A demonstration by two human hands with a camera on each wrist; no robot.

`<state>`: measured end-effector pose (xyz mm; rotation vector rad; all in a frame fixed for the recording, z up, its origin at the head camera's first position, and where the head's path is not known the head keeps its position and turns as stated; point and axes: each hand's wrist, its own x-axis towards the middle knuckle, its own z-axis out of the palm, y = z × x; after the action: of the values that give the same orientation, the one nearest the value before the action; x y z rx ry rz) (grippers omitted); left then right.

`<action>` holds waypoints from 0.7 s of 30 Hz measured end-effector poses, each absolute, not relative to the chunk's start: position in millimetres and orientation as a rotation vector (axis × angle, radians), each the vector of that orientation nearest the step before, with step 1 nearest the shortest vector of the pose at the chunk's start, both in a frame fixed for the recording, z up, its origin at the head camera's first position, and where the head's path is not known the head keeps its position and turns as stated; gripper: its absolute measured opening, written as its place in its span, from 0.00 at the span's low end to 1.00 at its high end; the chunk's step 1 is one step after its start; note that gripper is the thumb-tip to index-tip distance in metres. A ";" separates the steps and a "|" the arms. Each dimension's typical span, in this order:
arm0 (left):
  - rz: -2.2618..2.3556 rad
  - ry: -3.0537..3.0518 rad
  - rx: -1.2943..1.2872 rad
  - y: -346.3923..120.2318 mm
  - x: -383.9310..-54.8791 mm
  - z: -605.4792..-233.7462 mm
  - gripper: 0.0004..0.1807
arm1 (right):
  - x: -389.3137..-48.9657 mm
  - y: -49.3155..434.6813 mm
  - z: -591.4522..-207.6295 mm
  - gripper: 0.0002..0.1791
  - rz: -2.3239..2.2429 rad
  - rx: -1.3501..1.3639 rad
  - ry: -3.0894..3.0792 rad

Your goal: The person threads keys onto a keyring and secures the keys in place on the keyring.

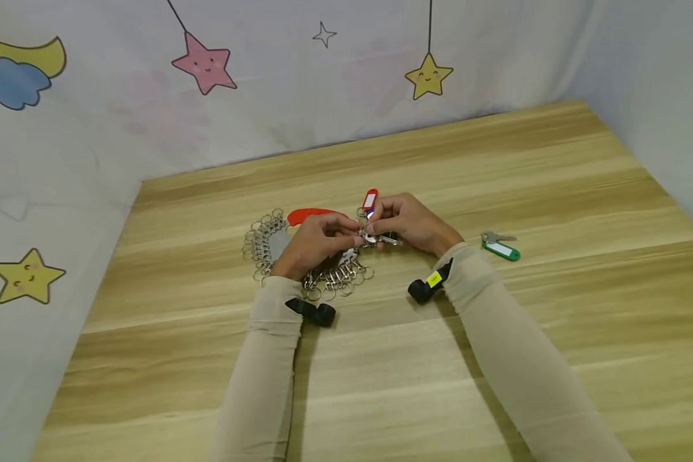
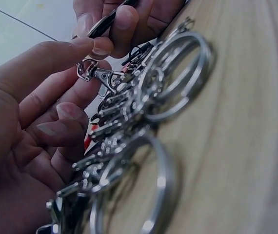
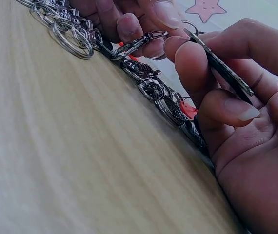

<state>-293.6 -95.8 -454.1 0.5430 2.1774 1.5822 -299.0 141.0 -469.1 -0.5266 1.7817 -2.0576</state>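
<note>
My left hand (image 1: 317,245) is over a ring-shaped key holder with a red handle (image 1: 306,215), a grey plate (image 1: 278,242) and many metal snap hooks and split rings round its edge. Its thumb and fingers pinch a snap hook (image 2: 102,74), seen close up in the left wrist view. Facing it, my right hand (image 1: 412,223) pinches a metal key (image 3: 222,68) between thumb and fingers. A small ring (image 3: 191,25) at the key's head sits close to the left fingertips. Whether ring and hook are joined is hidden by the fingers.
A red key tag (image 1: 370,200) lies just beyond the hands, with a blue one partly behind the fingers. To the right, a key with a green tag (image 1: 501,250) lies on the wooden table (image 1: 381,385). A patterned curtain (image 1: 323,83) hangs behind the table.
</note>
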 end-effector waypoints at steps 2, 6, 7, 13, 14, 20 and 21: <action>1.580 2.181 0.551 -96.5 -293.9 -453.9 0.15 | -299.7 140.9 -468.6 0.06 -2.043 -0.528 1.806; 1.587 2.167 0.562 -96.9 -293.6 -453.6 0.17 | -300.2 140.4 -468.1 0.06 -2.016 -0.527 1.852; 1.590 2.162 0.562 -97.1 -293.5 -453.9 0.17 | -300.0 140.0 -468.2 0.06 -2.012 -0.522 1.862; 1.600 2.148 0.542 -96.5 -293.9 -456.8 0.17 | -297.6 138.9 -468.9 0.05 -2.026 -0.486 1.828; 1.598 2.151 0.538 -96.4 -293.8 -456.7 0.16 | -297.4 139.1 -469.2 0.05 -2.026 -0.484 1.824; 1.588 2.174 0.531 -96.1 -294.1 -454.7 0.15 | -298.6 140.2 -469.1 0.06 -2.020 -0.505 1.848; 1.589 2.175 0.535 -96.3 -294.5 -454.9 0.14 | -298.9 140.2 -469.2 0.05 -2.022 -0.507 1.846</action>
<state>-294.5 -96.3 -454.9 0.5347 2.1748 1.5890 -298.9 140.2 -469.2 -0.5070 1.8458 -2.0216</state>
